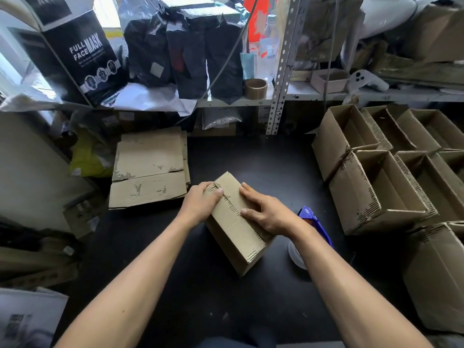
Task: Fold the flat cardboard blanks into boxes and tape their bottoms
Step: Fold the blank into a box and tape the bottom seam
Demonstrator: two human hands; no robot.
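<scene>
A small brown cardboard box (236,229) stands on the black table (263,159), its folded bottom flaps facing up and meeting along a jagged seam. My left hand (200,203) grips the box's left far edge, thumb lying on the flap. My right hand (266,209) presses down on the right flap with spread fingers and thumb near the seam. A stack of flat cardboard blanks (150,169) lies to the left. A blue tape dispenser (315,221) lies just right of the box, partly hidden by my right wrist.
Several folded open-top boxes (381,182) crowd the right side of the table. A shelf behind holds a brown tape roll (255,88), black bags (185,54) and a "Full Face Mask" carton (82,54). A metal shelf post (278,79) stands at centre back.
</scene>
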